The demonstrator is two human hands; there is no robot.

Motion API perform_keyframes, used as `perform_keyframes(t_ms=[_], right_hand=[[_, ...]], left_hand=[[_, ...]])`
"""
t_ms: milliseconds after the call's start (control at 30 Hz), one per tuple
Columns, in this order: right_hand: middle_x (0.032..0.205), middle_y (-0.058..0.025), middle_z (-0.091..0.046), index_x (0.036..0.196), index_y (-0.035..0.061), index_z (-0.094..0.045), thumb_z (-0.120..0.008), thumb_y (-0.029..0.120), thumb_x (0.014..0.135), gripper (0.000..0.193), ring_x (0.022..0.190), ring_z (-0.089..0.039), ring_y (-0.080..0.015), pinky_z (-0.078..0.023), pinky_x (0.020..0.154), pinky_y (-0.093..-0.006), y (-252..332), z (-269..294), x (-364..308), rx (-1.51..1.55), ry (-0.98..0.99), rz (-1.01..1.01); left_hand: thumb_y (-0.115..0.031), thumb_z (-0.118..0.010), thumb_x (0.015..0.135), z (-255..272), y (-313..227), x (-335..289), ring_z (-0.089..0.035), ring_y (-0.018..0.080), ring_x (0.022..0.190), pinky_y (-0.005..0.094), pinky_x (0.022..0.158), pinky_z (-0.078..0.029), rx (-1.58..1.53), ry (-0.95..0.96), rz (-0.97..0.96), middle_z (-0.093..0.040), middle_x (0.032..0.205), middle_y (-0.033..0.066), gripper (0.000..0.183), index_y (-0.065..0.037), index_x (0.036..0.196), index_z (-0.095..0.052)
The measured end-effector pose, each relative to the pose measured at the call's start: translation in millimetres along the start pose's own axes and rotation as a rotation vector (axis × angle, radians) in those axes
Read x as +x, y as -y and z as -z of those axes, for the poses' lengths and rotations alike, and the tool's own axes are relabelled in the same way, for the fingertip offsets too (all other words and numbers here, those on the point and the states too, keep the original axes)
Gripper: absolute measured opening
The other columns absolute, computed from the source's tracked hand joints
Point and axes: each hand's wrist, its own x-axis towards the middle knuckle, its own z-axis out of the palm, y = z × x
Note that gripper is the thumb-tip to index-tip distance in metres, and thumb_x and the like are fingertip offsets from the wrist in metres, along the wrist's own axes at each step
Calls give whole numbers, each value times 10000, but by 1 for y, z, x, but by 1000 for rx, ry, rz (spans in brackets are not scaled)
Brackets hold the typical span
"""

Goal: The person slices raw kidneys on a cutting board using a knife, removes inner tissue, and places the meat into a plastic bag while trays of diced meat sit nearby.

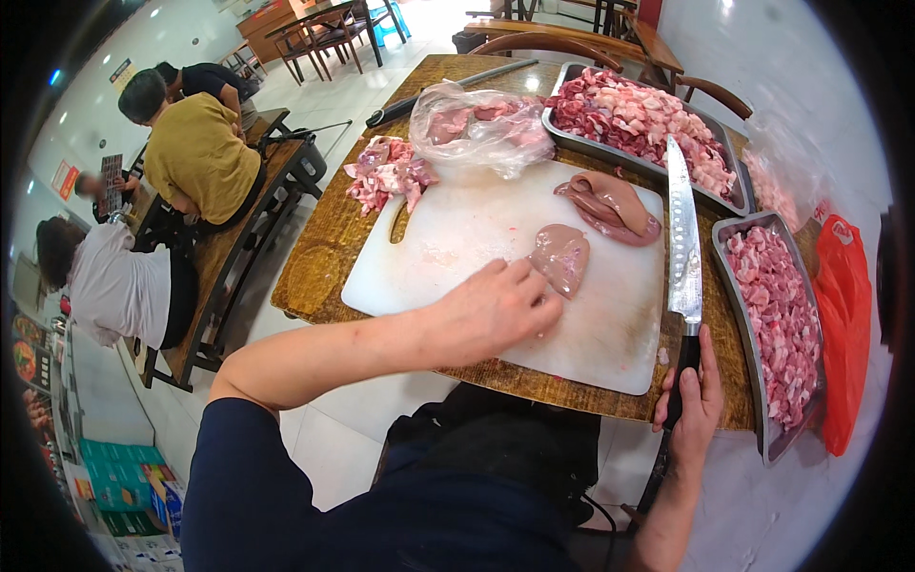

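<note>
My right hand (696, 400) grips the black handle of a long kitchen knife (682, 238), its dimpled blade pointing away from me past the right edge of the white cutting board (429, 276). Over the middle of the board, my left hand (500, 310) is closed with curled fingers. Its fingertips are at the lower left edge of a flat, smooth, brownish-pink piece of meat (562, 257); what they pinch, if anything, is hidden. A larger folded piece of similar meat (610, 205) lies farther back on the right of the board.
Metal trays of cut meat stand behind (572, 70) and right (758, 381) of the board. A clear bag of meat (457, 119), a pile of fatty scraps (386, 172) and a dark-handled rod (391, 112) lie at the far left. A red bag (843, 324) hangs right. People sit leftward.
</note>
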Motion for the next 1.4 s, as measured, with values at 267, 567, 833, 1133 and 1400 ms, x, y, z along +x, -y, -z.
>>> perform_keyframes(t_ms=[267,567,833,1133,1400], right_hand=[[820,-45,-549,1546,161,-334,-448,143,1032,526,454,-470,-71,-405,372,-212,1,0,4,-7,11,-38],[828,-58,-546,1543,142,-342,-446,105,1023,531,487,-498,-81,-426,402,-224,3,1,5,5,38,-57],[836,-62,-550,1542,139,-341,-449,96,1021,534,488,-501,-78,-421,398,-214,6,1,5,23,49,-90],[850,-60,-561,1540,136,-347,-478,80,1008,551,496,-500,-72,-416,419,-200,3,4,3,-13,115,-67],[855,-56,-566,1540,135,-347,-496,89,1004,558,499,-496,-69,-416,434,-195,3,4,0,-12,115,-53]], left_hand=[[-94,-587,875,31,48,30,-604,161,697,282,627,-464,-1159,341,580,-624,775,43,115,-12,944,-629],[-19,-555,808,36,49,45,-567,102,799,277,718,-474,-1048,660,360,-626,918,19,319,-25,1124,-599],[-76,-644,828,35,56,41,-641,290,957,401,811,-520,-238,336,226,-618,1070,119,296,-52,1121,-611],[-109,-702,806,0,38,-8,-577,300,1073,387,934,-484,-253,-63,214,-596,1099,123,266,-34,1058,-663],[-62,-679,868,23,33,8,-601,134,846,295,752,-484,-962,142,457,-640,883,41,188,-41,1033,-591]])
